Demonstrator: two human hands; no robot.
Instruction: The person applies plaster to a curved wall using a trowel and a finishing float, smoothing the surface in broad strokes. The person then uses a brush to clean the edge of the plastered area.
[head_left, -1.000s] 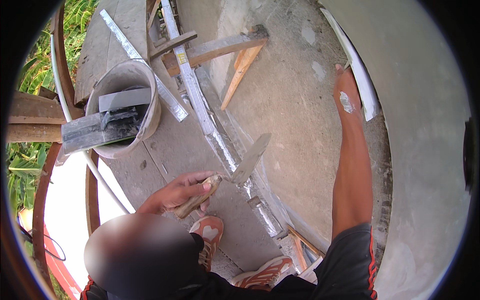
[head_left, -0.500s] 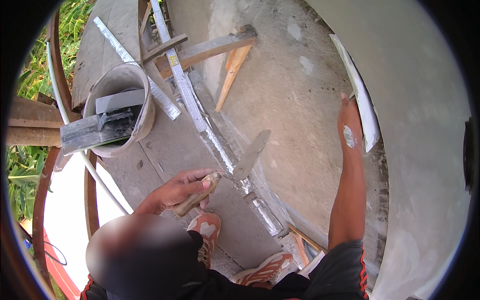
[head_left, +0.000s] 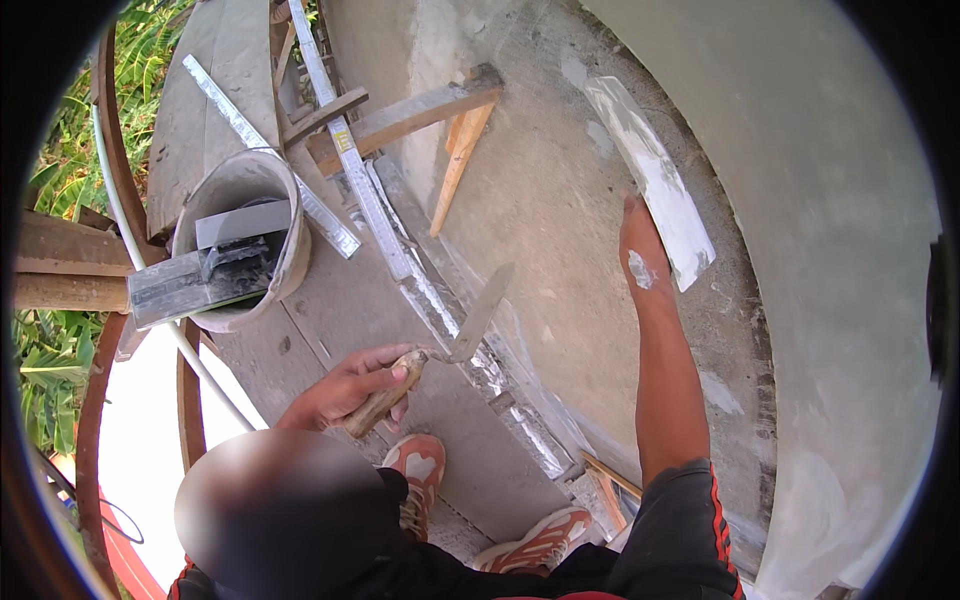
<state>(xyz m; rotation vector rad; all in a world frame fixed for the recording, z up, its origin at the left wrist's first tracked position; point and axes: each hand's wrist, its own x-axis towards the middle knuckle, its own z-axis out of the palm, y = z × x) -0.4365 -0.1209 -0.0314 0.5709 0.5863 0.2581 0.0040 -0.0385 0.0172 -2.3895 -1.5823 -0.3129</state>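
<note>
My left hand (head_left: pixel 355 385) is closed around the wooden handle (head_left: pixel 385 397) of a small trowel (head_left: pixel 483 312), whose grey blade points up and to the right. At the right, my right hand (head_left: pixel 640 238) holds a long plastering trowel (head_left: pixel 645 165). Whitish wet material is smeared over that tool's blade; its handle and part of my fingers are hidden. The blade stands off the smooth grey wall band, over the rougher plaster surface (head_left: pixel 560 210). A pale patch of plaster sticks to my right wrist.
A dirty bucket (head_left: pixel 295 230) with floats (head_left: pixel 200 285) across it stands left on wooden planks (head_left: pixel 260 350). Long metal straightedges (head_left: pixel 345 150) lie beyond it. A wooden brace (head_left: pixel 410 117) leans against the wall. Posts and a pale pipe (head_left: pixel 115 190) line the left, with greenery outside.
My right hand has moved left with the plastering trowel, away from the smooth wall band, and more of its coated face shows. The small trowel in my left hand has shifted and turned slightly.
</note>
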